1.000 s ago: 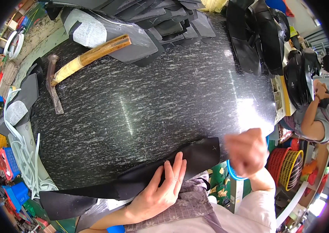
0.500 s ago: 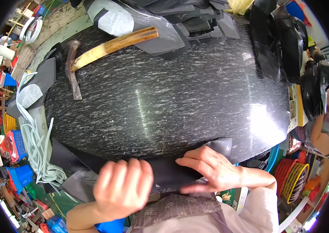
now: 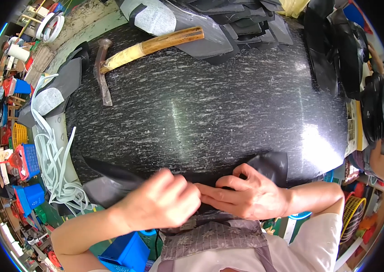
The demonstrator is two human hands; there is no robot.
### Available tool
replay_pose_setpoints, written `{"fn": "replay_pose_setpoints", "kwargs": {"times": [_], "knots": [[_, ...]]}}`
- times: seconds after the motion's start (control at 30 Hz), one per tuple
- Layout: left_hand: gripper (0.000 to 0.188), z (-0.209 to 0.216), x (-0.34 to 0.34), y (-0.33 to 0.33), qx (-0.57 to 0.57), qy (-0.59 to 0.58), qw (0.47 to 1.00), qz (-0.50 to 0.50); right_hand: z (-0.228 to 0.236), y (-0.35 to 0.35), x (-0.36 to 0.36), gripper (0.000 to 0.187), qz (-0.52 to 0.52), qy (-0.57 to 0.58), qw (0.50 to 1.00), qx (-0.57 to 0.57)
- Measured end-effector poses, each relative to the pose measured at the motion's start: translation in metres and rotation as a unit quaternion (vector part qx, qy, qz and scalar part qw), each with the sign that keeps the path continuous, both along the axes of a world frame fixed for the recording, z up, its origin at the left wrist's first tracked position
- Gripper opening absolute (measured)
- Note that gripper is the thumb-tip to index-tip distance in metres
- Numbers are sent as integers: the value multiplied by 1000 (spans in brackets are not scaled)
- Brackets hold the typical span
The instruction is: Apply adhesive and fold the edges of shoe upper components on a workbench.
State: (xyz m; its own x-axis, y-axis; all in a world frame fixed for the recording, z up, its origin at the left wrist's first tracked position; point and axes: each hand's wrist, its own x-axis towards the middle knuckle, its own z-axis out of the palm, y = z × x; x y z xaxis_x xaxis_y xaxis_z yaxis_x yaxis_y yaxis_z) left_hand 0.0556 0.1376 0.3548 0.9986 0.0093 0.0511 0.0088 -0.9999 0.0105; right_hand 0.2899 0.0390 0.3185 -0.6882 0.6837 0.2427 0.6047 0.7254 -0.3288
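Lower center of the frame: 2 bare hands over a long black flexible strip [image 3: 272,168] at the near edge of the streaked black worktop [image 3: 228,122]. Strip shows at 2 ends: a dark flap left of the hands, a broad glossy end right of them. Middle is mostly covered.

Left hand [image 3: 162,199]: fingers curled in, narrow, slightly blurred, back of the hand up. Can't tell if it grips the strip; fingertips are hidden. Right hand [image 3: 253,195]: index bent into a loop near the thumb, other fingers pointing at the left hand. Hands meet or nearly so at the fingertips. Can't confirm what the right fingers pinch.

Upper left of center: wood-handled hammer [image 3: 131,54], lying flat, pale wrap near the head, handle end toward the pile of flat black cut pieces [image 3: 246,22] at top center. Left edge of the worktop: tangle of pale green cords [image 3: 67,192]. Upper right: more black glossy pieces [image 3: 328,50], draped in a heap. Top, between both piles: yellow crumpled wrap [image 3: 294,7].

Lower left, below the worktop: blue bin [image 3: 126,251]. Lower right: yellow basket [image 3: 354,213]. Bottom center: brown patterned apron [image 3: 214,240] on the person.
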Motion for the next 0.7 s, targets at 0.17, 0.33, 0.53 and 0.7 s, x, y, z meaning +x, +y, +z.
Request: {"fn": "replay_pose_setpoints", "kwargs": {"times": [0.17,0.33,0.53,0.7], "knots": [[40,4,-31,-14,-222,12,941,256,30,12,40,41,31,-114,993,14],[39,0,-13,-43,-83,-69,963,245,18,5,12,49,-60,29,996,-60],[28,-8,-11,-41,-103,-98,952,272,10,4,11,43,-61,61,995,-45],[35,-20,-15,-39,-180,-143,936,266,6,0,7,31,-31,50,998,-3]]}}
